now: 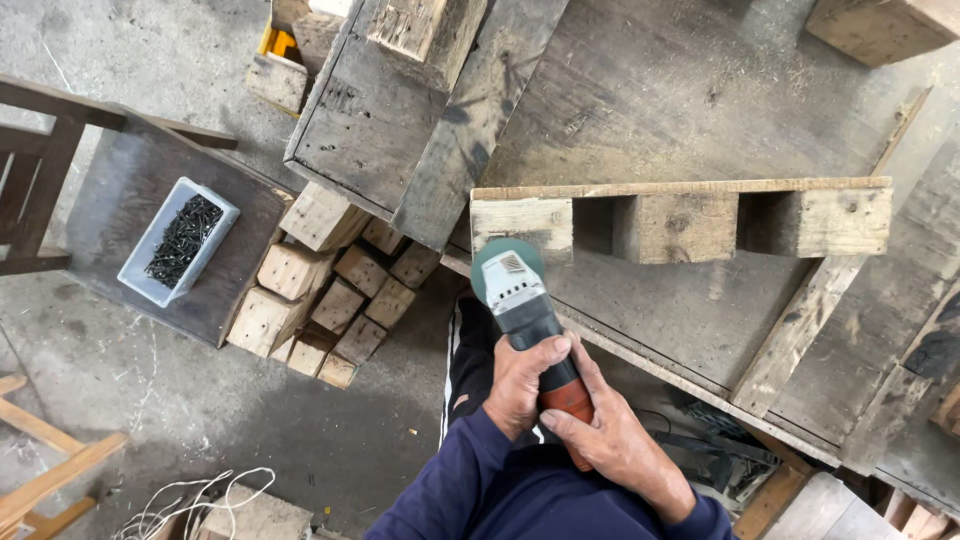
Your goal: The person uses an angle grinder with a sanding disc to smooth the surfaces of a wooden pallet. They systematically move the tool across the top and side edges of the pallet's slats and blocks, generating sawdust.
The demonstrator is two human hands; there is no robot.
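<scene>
Screws [182, 240] lay in a tray left of stacked wood blocks [320, 300], while left hand [520, 385] and right hand [610, 435] were wrapped tight around the angle grinder [520, 300] (disc at pallet block [522, 225]); steadiest kept flat, probably.

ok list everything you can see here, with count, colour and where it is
angle grinder: one, grey and black body with orange rear, centre, disc against the end block of the pallet piece
pallet piece: one, pale wood, three blocks under a board, on its edge on the workbench
workbench: one, dark weathered planks, upper right
wood blocks: a stack, too many to count surely, tan, left of centre
tray of screws: one, white tray with black screws, on a dark board at left
cord: one loose coil, white, floor at bottom left
left hand: around the grinder body
right hand: around the orange rear grip
</scene>
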